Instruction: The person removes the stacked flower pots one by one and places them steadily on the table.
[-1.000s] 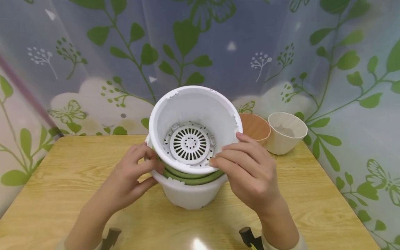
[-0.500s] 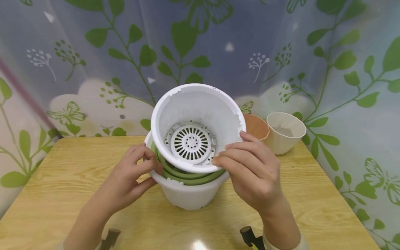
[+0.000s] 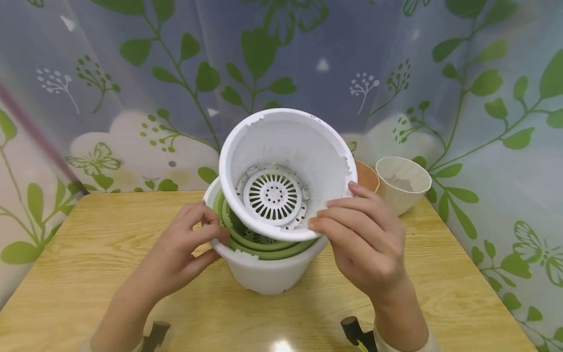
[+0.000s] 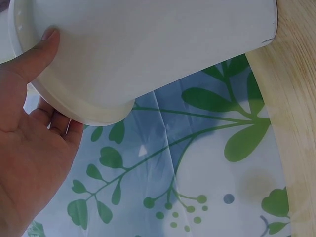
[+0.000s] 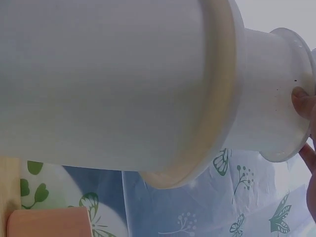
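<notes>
A white plastic flower pot (image 3: pixel 292 134) with a slotted round base is tilted toward me in the head view. My right hand (image 3: pixel 367 239) pinches its lower right rim, thumb outside in the right wrist view. Beneath it stands a larger white pot (image 3: pixel 268 276), with green pots (image 3: pixel 269 254) nested inside; their rims show at the front and left. My left hand (image 3: pixel 184 244) grips the larger pot's left rim. From the left wrist, the thumb lies on that pot's outer wall (image 4: pixel 148 49) and the fingers curl over the rim.
Behind my right hand stand an orange faceted pot (image 3: pixel 368 177), partly hidden, and a cream faceted pot (image 3: pixel 398 203). All rest on a wooden table (image 3: pixel 110 220). A leaf-patterned curtain (image 3: pixel 308 73) closes off the back and sides.
My right hand has raised the slotted white pot and shifted it rightward, uncovering more of the green rims. My left hand and the larger white pot have stayed put.
</notes>
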Demonstrator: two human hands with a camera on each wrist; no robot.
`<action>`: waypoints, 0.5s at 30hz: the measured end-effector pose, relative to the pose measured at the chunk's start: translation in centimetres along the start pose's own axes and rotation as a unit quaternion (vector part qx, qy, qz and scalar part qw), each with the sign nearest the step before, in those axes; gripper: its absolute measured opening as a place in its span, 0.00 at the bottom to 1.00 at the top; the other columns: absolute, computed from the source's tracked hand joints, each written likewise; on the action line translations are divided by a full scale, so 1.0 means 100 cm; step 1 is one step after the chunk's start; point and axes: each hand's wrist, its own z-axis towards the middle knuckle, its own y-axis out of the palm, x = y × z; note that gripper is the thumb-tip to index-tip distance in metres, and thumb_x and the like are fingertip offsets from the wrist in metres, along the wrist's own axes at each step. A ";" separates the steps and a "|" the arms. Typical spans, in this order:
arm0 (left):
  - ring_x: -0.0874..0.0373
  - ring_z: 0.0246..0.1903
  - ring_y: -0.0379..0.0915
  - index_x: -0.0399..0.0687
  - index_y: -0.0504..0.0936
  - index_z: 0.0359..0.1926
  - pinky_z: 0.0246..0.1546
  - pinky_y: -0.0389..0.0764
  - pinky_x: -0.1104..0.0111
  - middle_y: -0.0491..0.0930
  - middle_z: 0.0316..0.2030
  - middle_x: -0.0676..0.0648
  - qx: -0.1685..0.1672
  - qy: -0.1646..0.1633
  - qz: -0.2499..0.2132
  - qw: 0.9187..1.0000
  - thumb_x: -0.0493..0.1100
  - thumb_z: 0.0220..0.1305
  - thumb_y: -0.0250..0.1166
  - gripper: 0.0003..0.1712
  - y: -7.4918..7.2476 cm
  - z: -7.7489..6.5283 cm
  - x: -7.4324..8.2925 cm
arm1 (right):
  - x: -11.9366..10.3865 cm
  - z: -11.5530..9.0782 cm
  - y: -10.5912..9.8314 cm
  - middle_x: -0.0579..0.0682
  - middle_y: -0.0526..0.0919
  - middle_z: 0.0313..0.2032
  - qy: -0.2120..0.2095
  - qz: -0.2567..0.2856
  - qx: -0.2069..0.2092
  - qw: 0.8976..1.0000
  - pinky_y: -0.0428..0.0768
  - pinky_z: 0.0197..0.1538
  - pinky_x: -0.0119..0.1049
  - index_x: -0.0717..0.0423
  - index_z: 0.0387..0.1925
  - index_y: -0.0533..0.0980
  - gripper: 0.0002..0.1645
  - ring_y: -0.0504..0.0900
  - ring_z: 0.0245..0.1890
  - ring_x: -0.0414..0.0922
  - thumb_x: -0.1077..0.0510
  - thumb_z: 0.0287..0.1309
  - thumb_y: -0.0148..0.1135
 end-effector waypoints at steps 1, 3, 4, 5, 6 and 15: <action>0.51 0.49 0.66 0.59 0.82 0.36 0.53 0.67 0.59 0.70 0.38 0.55 0.000 0.000 0.000 1.000 0.60 0.69 0.58 0.14 0.000 0.000 0.000 | 0.000 0.000 0.000 0.50 0.84 0.21 -0.001 -0.003 0.005 1.000 0.82 0.50 0.47 0.58 0.20 0.83 0.13 0.82 0.24 0.50 0.69 0.58 0.66; 0.52 0.48 0.66 0.59 0.82 0.36 0.53 0.67 0.59 0.70 0.38 0.55 0.001 0.000 0.001 1.000 0.60 0.69 0.58 0.15 0.000 0.000 0.000 | 0.000 0.001 0.000 0.50 0.84 0.21 -0.002 -0.009 0.014 1.000 0.83 0.50 0.47 0.57 0.19 0.83 0.13 0.81 0.24 0.50 0.69 0.58 0.67; 0.52 0.48 0.66 0.59 0.82 0.36 0.52 0.67 0.60 0.70 0.38 0.55 0.001 0.001 0.001 1.000 0.60 0.69 0.57 0.15 0.000 0.000 0.000 | 0.000 0.001 0.000 0.50 0.83 0.20 -0.002 -0.011 0.018 1.000 0.83 0.50 0.47 0.57 0.19 0.83 0.13 0.81 0.24 0.50 0.69 0.58 0.67; 0.52 0.48 0.65 0.59 0.82 0.36 0.51 0.67 0.60 0.70 0.38 0.55 0.000 0.001 0.001 1.000 0.61 0.69 0.57 0.16 0.001 -0.001 0.000 | 0.000 0.001 -0.001 0.50 0.83 0.20 -0.002 -0.013 0.021 1.000 0.83 0.50 0.47 0.57 0.19 0.83 0.13 0.81 0.24 0.50 0.68 0.58 0.67; 0.53 0.47 0.65 0.59 0.82 0.37 0.51 0.67 0.60 0.70 0.38 0.55 0.001 0.002 0.001 1.000 0.61 0.70 0.57 0.16 0.001 -0.001 0.000 | 0.001 0.001 -0.001 0.50 0.83 0.20 -0.001 -0.014 0.024 1.000 0.83 0.50 0.46 0.57 0.19 0.83 0.13 0.81 0.23 0.50 0.68 0.59 0.67; 0.53 0.46 0.64 0.59 0.81 0.37 0.49 0.66 0.60 0.70 0.38 0.54 0.005 0.010 -0.002 1.000 0.61 0.70 0.56 0.15 0.002 -0.001 0.000 | 0.005 0.002 -0.007 0.53 0.83 0.20 0.020 -0.034 0.044 0.998 0.83 0.51 0.46 0.60 0.19 0.82 0.13 0.80 0.23 0.52 0.64 0.59 0.69</action>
